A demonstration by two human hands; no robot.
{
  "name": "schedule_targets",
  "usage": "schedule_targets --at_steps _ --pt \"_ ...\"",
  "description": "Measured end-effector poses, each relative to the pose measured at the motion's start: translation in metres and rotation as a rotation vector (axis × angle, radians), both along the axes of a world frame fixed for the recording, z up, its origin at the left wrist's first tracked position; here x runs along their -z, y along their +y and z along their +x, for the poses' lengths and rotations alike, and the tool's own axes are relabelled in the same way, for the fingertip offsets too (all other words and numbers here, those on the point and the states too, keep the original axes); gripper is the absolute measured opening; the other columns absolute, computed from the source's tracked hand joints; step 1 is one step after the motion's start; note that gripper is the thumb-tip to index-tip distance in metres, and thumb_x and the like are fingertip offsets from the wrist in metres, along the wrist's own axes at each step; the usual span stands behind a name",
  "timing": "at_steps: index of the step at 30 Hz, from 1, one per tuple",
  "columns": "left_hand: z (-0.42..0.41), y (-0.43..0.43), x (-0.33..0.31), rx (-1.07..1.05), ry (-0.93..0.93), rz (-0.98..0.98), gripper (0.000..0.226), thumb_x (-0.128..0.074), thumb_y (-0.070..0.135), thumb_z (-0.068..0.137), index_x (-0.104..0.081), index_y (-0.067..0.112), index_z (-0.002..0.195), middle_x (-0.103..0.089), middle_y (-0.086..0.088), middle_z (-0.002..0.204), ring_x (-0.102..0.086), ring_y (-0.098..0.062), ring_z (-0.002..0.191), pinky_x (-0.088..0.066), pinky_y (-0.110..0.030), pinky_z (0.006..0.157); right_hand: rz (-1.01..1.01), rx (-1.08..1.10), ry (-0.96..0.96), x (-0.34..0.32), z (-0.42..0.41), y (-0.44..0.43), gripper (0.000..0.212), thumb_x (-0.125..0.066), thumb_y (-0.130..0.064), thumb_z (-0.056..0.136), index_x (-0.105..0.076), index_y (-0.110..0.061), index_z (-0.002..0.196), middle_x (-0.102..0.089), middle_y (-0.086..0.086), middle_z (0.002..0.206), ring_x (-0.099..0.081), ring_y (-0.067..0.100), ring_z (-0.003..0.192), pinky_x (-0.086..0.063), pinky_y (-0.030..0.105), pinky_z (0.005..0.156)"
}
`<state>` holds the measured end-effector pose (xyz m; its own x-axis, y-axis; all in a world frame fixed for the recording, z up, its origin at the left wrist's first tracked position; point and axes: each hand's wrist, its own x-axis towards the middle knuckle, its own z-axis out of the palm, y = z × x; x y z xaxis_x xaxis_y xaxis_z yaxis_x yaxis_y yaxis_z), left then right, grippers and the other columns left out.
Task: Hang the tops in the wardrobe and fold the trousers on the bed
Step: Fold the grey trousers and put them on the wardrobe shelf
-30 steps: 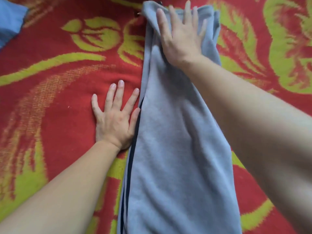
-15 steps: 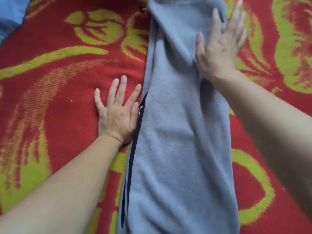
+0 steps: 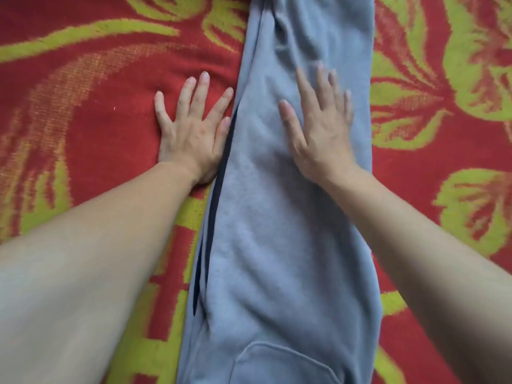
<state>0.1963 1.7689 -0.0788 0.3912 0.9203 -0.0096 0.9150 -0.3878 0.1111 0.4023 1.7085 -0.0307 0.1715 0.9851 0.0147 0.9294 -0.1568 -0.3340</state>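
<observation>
1. Grey trousers (image 3: 288, 231) are lying lengthwise on the patterned blanket (image 3: 83, 112), legs stacked.
2. Right hand (image 3: 318, 128) is being pressed flat on them, fingers spread. Left hand (image 3: 191, 131) is being pressed on the blanket, fingers spread, thumb at the trousers' left edge.
3. Wrinkles beyond the right hand are best stroked outward, with edges kept aligned.
4. Blanket is showing on both sides, so room is judged ample.

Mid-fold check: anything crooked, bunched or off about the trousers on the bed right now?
Only minor things. The grey trousers lie long and fairly straight on the red blanket, but creases bunch beyond the right hand, and a dark stripe peeks out along the edge by the left hand. No damage visible.
</observation>
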Motion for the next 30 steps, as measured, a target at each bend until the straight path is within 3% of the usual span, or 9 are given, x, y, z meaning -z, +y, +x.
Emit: schedule_targets --at_steps 3,7,11,16,19,23,25,27,30 --pt "-0.001 0.002 -0.005 0.009 0.041 -0.072 0.058 0.0 0.049 0.098 -0.009 0.038 0.154 0.002 -0.005 0.165 0.002 -0.025 0.151 0.002 -0.066 0.114 0.05 -0.009 -0.097 0.001 -0.02 -0.111 0.064 -0.033 -0.054 0.101 -0.03 -0.022 0.156 -0.015 0.012 0.165 -0.009 0.032 0.153 -0.008 0.053 0.122" --pt "-0.013 -0.014 -0.017 0.01 -0.096 -0.223 0.059 -0.006 0.049 0.099 -0.013 0.033 0.156 0.003 -0.006 0.165 0.006 -0.024 0.151 0.007 -0.058 0.118 -0.242 -0.024 -0.199 0.009 -0.049 -0.239 0.069 -0.032 -0.058 0.1 -0.021 -0.023 0.158 -0.006 0.016 0.165 -0.003 0.037 0.152 -0.009 0.054 0.121" --pt "-0.048 -0.099 -0.024 -0.027 -0.266 -0.331 0.06 -0.01 0.051 0.102 -0.022 0.027 0.155 -0.001 -0.007 0.165 0.005 -0.023 0.151 0.008 -0.046 0.121 -0.244 0.093 -0.097 0.004 -0.07 -0.277 0.064 -0.036 -0.05 0.101 -0.029 -0.019 0.156 -0.015 0.019 0.163 -0.014 0.036 0.151 -0.011 0.05 0.122" --pt "-0.087 -0.239 -0.047 -0.191 -0.32 -0.44 0.062 -0.015 0.047 0.1 -0.032 0.02 0.153 -0.011 -0.01 0.164 -0.004 -0.026 0.152 0.001 -0.044 0.122 -0.311 0.276 0.017 -0.013 -0.091 -0.325 0.069 -0.036 -0.053 0.1 -0.023 -0.016 0.157 -0.01 0.024 0.163 -0.009 0.038 0.151 -0.007 0.047 0.122" --pt "-0.097 -0.344 -0.064 -0.386 -0.317 -0.548 0.071 -0.026 0.055 0.097 -0.029 0.013 0.153 -0.011 -0.011 0.164 -0.006 -0.025 0.151 -0.003 -0.04 0.122 -0.373 0.399 0.112 -0.028 -0.103 -0.385 0.084 -0.048 -0.054 0.095 -0.014 -0.01 0.158 -0.01 0.022 0.163 -0.012 0.034 0.151 -0.015 0.043 0.122" --pt "-0.104 -0.473 -0.09 -0.627 -0.237 -0.603 0.09 -0.049 0.072 0.085 -0.034 0.011 0.15 -0.025 -0.008 0.158 -0.025 -0.025 0.142 -0.022 -0.04 0.115 -0.469 0.553 0.345 -0.042 -0.125 -0.464 0.099 -0.064 -0.053 0.086 -0.011 -0.012 0.158 -0.03 0.015 0.155 -0.032 0.033 0.141 -0.03 0.042 0.114" --pt "-0.104 -0.511 -0.097 -0.775 -0.293 -0.689 0.091 -0.059 0.073 0.077 -0.038 0.013 0.142 -0.038 -0.007 0.14 -0.04 -0.028 0.126 -0.037 -0.038 0.099 -0.561 0.748 0.56 -0.047 -0.137 -0.493 0.09 -0.067 -0.06 0.082 -0.025 -0.021 0.151 -0.045 0.007 0.143 -0.046 0.03 0.13 -0.04 0.039 0.103" --pt "-0.104 -0.522 -0.096 -0.925 -0.481 -0.83 0.084 -0.069 0.07 0.07 -0.042 0.016 0.129 -0.051 -0.003 0.124 -0.053 -0.024 0.113 -0.043 -0.032 0.086 -0.622 0.931 0.771 -0.049 -0.153 -0.513 0.067 -0.064 -0.068 0.08 -0.045 -0.026 0.129 -0.06 -0.001 0.123 -0.057 0.028 0.12 -0.043 0.033 0.091" --pt "-0.114 -0.507 -0.091 -0.947 -0.577 -1.005 0.071 -0.077 0.064 0.067 -0.06 0.013 0.114 -0.067 -0.001 0.111 -0.064 -0.023 0.105 -0.052 -0.034 0.09 -0.623 1.019 0.863 -0.051 -0.177 -0.524 0.061 -0.058 -0.075 0.078 -0.051 -0.026 0.113 -0.063 0.001 0.123 -0.058 0.026 0.117 -0.038 0.03 0.089"
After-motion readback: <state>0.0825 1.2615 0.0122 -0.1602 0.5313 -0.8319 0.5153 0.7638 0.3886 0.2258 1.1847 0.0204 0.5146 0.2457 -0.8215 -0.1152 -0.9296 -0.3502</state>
